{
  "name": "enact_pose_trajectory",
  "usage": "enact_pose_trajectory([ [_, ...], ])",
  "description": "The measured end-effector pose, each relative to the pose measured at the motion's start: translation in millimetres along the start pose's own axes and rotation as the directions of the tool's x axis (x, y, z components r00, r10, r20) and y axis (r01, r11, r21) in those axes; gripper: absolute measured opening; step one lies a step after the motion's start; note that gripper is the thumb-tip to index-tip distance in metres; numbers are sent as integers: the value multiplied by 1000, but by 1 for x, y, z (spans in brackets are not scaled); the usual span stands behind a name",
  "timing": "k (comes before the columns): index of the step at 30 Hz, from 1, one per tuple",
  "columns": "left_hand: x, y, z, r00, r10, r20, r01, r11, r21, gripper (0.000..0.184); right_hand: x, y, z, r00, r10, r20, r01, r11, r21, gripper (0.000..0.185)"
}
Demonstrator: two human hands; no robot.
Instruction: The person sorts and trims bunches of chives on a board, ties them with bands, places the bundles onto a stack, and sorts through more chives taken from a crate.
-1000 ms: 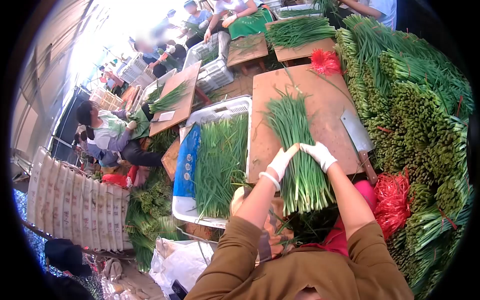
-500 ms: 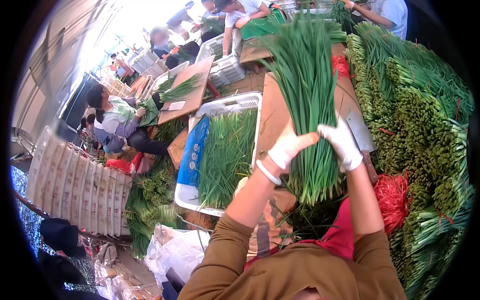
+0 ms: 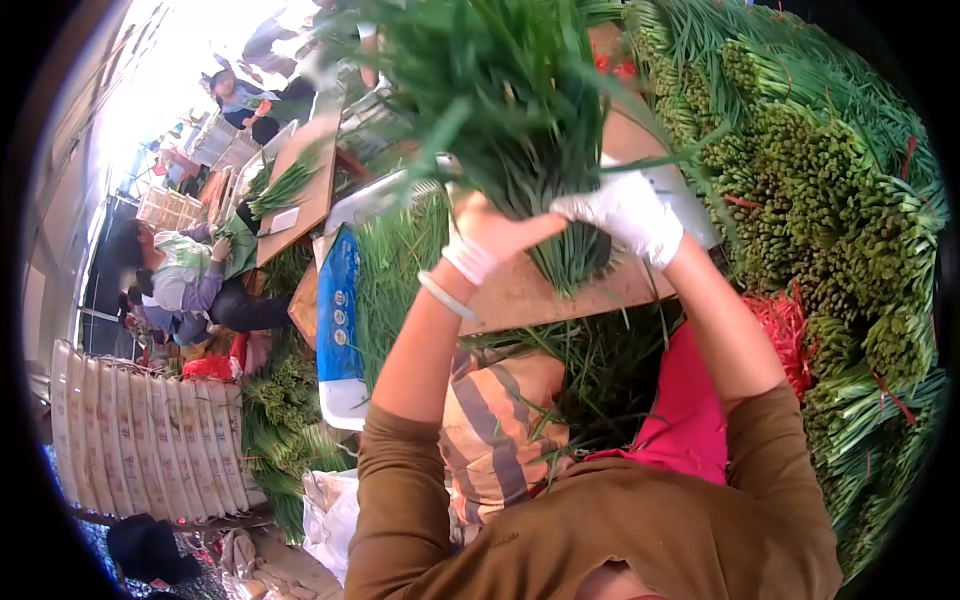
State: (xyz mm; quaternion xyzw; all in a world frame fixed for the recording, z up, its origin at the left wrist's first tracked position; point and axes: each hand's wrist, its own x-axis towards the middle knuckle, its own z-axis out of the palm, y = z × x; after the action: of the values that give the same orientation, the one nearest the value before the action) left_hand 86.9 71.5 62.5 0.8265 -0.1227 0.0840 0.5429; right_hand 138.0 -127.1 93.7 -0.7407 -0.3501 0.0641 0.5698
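Observation:
A thick bunch of long green garlic chives [image 3: 510, 110] stands over a wooden board [image 3: 500, 300], its leaves spread and blurred at the top. My left hand [image 3: 500, 235], with a pale cuff and a bracelet at the wrist, wraps the bunch from the left. From the right, my right hand [image 3: 635, 215] in a white glove closes round it, the thumbs nearly meeting in front. The stem ends [image 3: 570, 265] show below the hands, close to the board. Behind the right hand, a broad knife blade [image 3: 695, 210] is partly visible.
Stacked bundles of chives [image 3: 800, 190] rise on the right, beside red plastic ties [image 3: 785, 335]. A white crate [image 3: 345, 405] with a blue panel [image 3: 340, 300] holds loose chives at left. Another person [image 3: 190, 270] sits further left, near a second board [image 3: 310, 180].
Both hands have moved up and left in view with the chives, whose leaves now fan out and blur. The stem ends sit closer beneath my hands. My view has shifted too.

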Motion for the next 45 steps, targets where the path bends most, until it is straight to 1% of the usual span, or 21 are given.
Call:
enact_pose_trajectory([
  [1,8,12,-8,998,56,-15,-54,993,110,53,7,2,-2,1000,10,7,-11,999,45,51],
  [2,17,17,-11,999,19,-45,-22,998,-57,47,18,2,-4,998,64,6,-63,988,-138,67],
  [4,34,25,-22,998,-38,-43,27,975,-222,45,41,-1,-9,999,-20,-47,9,974,-225,69],
  [7,51,3,-25,973,-217,-75,174,910,-377,51,76,34,-5,978,156,139,-192,933,303,75],
  [10,44,-53,5,835,-505,-221,331,780,-531,78,76,111,19,938,316,-142,-261,914,312,87],
  [12,25,-116,38,653,-644,-398,635,752,-175,100,52,160,43,902,382,-201,-392,920,-11,95],
  [14,2,-139,75,762,-456,-460,580,797,170,100,29,198,71,882,440,-169,-468,859,-206,90],
  [17,13,-132,72,764,-520,-383,523,846,-104,101,35,189,66,898,420,-131,-435,892,-119,85],
  [19,8,-119,58,757,-512,-406,556,831,-11,99,39,163,39,903,430,-20,-422,875,-237,82],
  [22,-10,-122,42,751,-494,-438,563,826,33,96,15,122,-3,986,113,-120,-162,789,-593,69],
  [24,-30,-114,34,739,-515,-435,567,824,-12,95,-15,93,-33,983,129,-129,-177,853,-490,56],
  [28,-76,-102,30,647,-640,-415,619,758,-203,91,-104,56,-44,924,380,-50,-311,666,-678,42],
  [32,-104,-85,43,600,-704,-381,601,710,-367,90,-163,79,-21,694,715,76,-347,426,-835,46],
  [36,-117,-92,64,566,-743,-358,516,657,-549,68,-170,99,13,514,855,61,-636,428,-642,49],
  [38,-125,-86,75,589,-728,-350,485,665,-567,51,-174,124,30,669,729,144,-423,532,-733,27],
  [39,-132,-121,81,688,-592,-420,499,806,-318,55,-177,152,38,667,728,160,-457,569,-684,19],
  [40,-129,-110,83,631,-640,-437,531,768,-357,65,-172,147,46,439,893,97,-854,448,-266,19],
  [41,-125,-99,86,571,-685,-452,557,728,-399,75,-185,175,61,561,821,109,-828,559,48,24],
  [42,-122,-79,86,562,-693,-452,582,719,-380,81,-193,178,69,700,634,330,-402,731,-551,20],
  [43,-120,-80,86,594,-681,-429,577,732,-362,85,-200,181,78,766,381,518,280,527,-802,20],
  [45,-116,-60,83,667,-659,-349,580,752,-312,88,-226,142,110,520,470,713,403,602,-690,25],
])
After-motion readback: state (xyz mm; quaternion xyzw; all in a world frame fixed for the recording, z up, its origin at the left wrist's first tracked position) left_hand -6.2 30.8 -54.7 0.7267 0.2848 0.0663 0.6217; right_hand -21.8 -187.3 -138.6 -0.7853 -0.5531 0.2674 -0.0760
